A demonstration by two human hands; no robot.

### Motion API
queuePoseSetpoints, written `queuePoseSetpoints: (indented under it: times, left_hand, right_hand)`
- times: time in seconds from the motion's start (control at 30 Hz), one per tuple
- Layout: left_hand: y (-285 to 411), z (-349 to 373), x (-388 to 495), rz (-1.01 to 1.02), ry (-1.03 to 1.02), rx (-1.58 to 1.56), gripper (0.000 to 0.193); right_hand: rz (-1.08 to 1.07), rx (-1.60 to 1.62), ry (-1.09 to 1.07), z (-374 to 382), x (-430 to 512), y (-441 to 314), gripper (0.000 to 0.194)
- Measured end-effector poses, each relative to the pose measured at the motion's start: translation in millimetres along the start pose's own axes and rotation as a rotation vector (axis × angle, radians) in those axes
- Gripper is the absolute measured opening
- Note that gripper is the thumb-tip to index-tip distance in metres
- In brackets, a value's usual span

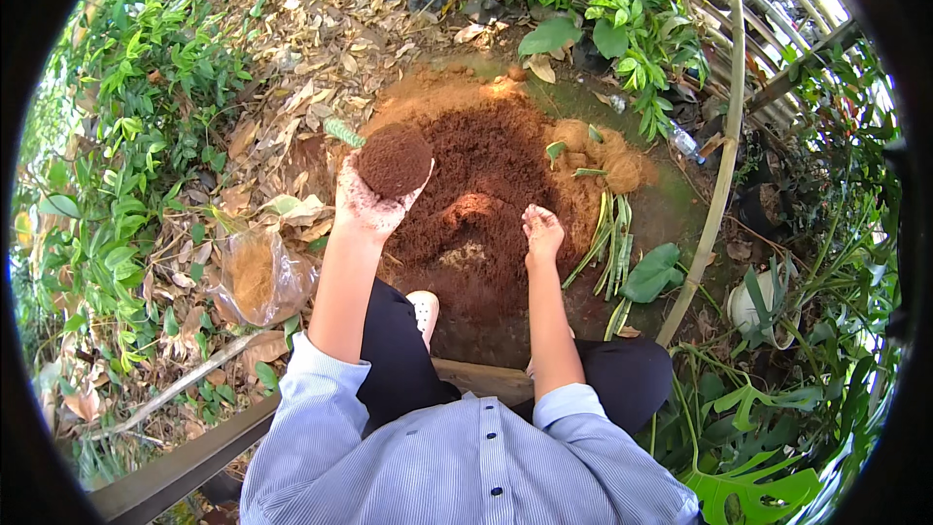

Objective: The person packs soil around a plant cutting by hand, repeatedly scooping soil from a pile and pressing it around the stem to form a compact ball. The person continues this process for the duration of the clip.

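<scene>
On the palm of my left hand [373, 203] rests a rounded ball of dark brown, soil-like fibre [396, 159], with my fingers around its sides. A patterned green leaf piece [343, 133] shows at the ball's upper left; whether it is set in the ball is hidden. Brown crumbs coat my palm and wrist. My right hand [544, 235] hovers over the right side of a heap of dark, moist fibre [481, 149], fingers curled together. I cannot see whether anything is between them. Long green leaf strips [616, 244] lie to its right.
Dry tan fibre clumps [612, 160] with cut leaf pieces sit right of the heap. A clear plastic bag of fibre [256, 277] lies at left. At right are a bamboo pole [718, 182], a plastic bottle [685, 142] and a white pot [758, 306]. Plants and dry leaves surround this.
</scene>
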State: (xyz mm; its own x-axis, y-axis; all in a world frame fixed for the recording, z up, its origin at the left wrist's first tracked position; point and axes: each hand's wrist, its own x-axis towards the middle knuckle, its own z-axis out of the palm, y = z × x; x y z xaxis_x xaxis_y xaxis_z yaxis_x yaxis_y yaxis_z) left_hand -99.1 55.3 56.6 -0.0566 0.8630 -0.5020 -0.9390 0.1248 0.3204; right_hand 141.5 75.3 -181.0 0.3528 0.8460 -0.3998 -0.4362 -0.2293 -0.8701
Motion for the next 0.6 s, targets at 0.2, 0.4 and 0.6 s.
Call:
queuePoseSetpoints:
  times: [0.2, 0.4, 0.6]
  left_hand:
    - [-17.6, -13.3, -14.4, -0.043, 0.088, -0.063, 0.032]
    - [-33.6, -12.5, -34.1, -0.102, 0.055, 0.005, 0.032]
    - [-40.4, -12.7, -45.7, -0.149, 0.068, -0.012, 0.038]
  right_hand:
    - [0.262, 0.137, 0.162, -20.5, -22.7, 95.1, 0.006]
    - [0.621, 0.061, 0.423, -33.2, -49.3, 159.9, 0.045]
    - [0.85, 0.282, 0.568, -36.3, -38.7, 164.1, 0.057]
